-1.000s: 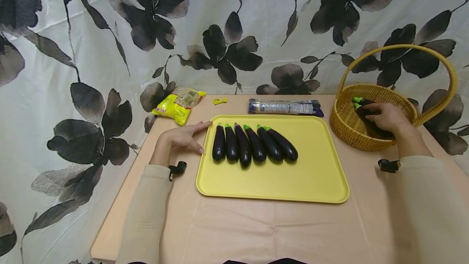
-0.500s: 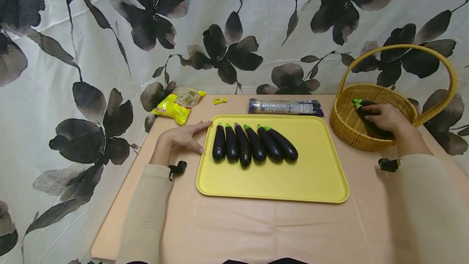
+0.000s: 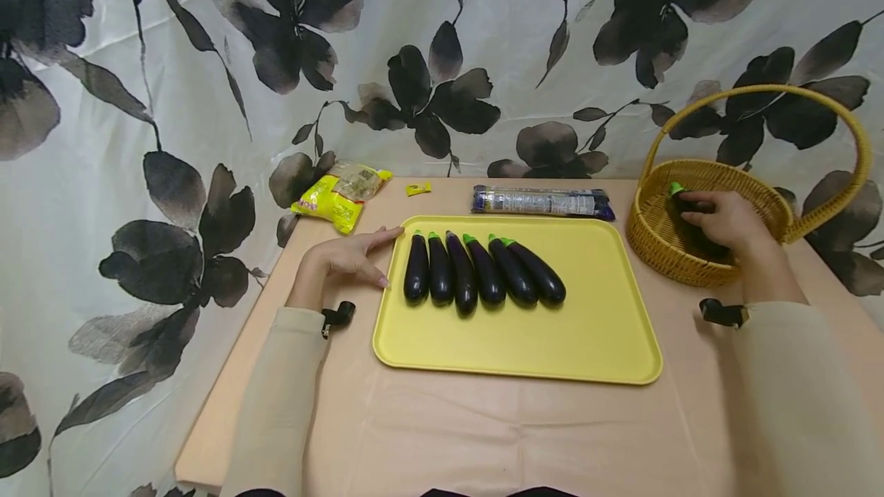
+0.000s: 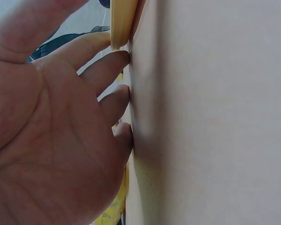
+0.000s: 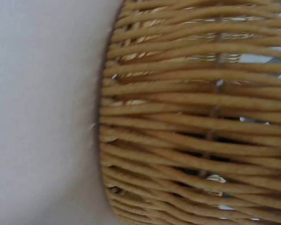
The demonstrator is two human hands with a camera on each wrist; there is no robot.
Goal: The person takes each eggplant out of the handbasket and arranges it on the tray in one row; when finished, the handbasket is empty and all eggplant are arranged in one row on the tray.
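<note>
My left hand (image 3: 345,258) rests at the left edge of the yellow tray (image 3: 511,343), its index finger and thumb touching the rim with the fingers fairly straight. In the left wrist view, the fingers of that hand (image 4: 114,70) reach the tray edge and tabletop. Several dark purple eggplants (image 3: 486,274) lie side by side on the tray, green stems away from me. Inside the wicker basket (image 3: 697,267), my right hand (image 3: 735,221) grips an eggplant (image 3: 680,202), its green stem showing; the hand hides much of it. Only the basket's woven side (image 5: 178,117) fills the right wrist view.
Behind the tray lie a long blue packet (image 3: 542,202), a tiny yellow wrapper (image 3: 418,189) and a yellow snack bag (image 3: 341,196). The basket's tall handle (image 3: 863,152) arches above the right hand. A floral curtain (image 3: 511,44) hangs behind the table.
My right hand has shifted slightly left within the basket; two green stems showed there before, one shows now. The left hand stays at the tray's edge.
</note>
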